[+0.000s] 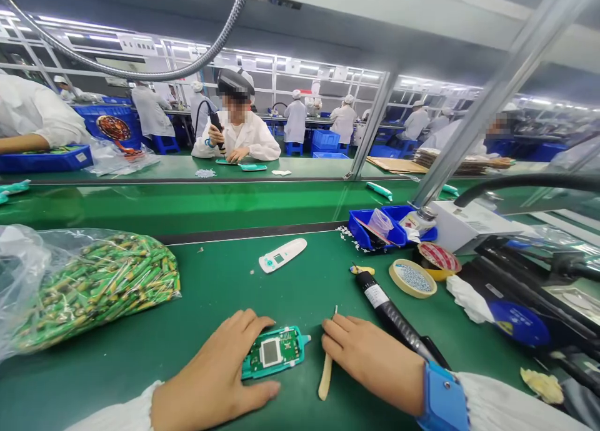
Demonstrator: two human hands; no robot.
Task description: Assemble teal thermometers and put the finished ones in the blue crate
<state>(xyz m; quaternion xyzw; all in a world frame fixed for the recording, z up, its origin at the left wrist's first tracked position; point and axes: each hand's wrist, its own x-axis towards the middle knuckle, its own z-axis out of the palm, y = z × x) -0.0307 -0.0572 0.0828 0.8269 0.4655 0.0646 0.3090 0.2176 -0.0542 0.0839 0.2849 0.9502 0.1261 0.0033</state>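
My left hand (210,371) grips the left edge of a teal plastic device housing (274,353), which shows a green circuit board with a small silver-grey rectangular part. My right hand (370,362) rests just to the right, its fingers over a pale wooden stick (326,371) that stands out above and below them. Beside that hand lies a black electric screwdriver (389,312), its tip end hidden behind my wrist. A finished-looking white device casing (282,255) lies farther forward on the green bench mat (220,300).
A plastic bag of green components (94,287) lies to the left. A roll of tape (412,278) and a blue bin (377,229) stand to the right, near a white machine (473,225). Co-workers in white sit at benches across a green conveyor (187,206).
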